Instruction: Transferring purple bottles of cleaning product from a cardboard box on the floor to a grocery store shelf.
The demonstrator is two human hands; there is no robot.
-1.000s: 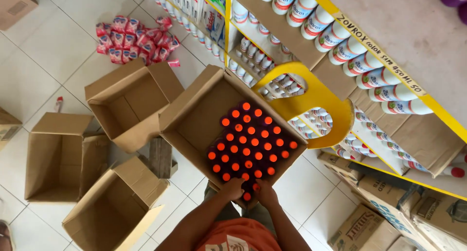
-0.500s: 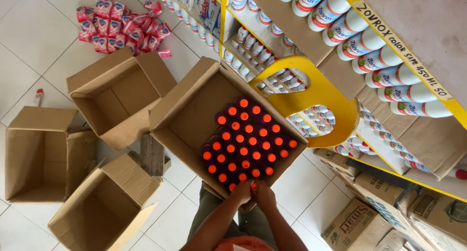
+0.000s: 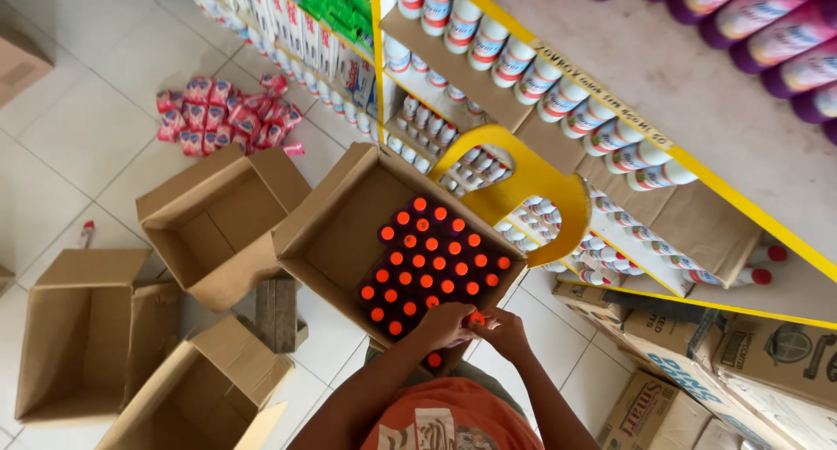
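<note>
Orange-capped dark bottles (image 3: 432,271) stand packed upright in rows inside the open brown cardboard box (image 3: 336,228), near the yellow shop shelf (image 3: 532,167). Both the left hand (image 3: 446,324) and the right hand (image 3: 501,330) curl their fingers around one orange cap (image 3: 475,317) at the near edge. Judged rigid, smooth and fairly light, each bottle lifts best by its neck below the cap.
</note>
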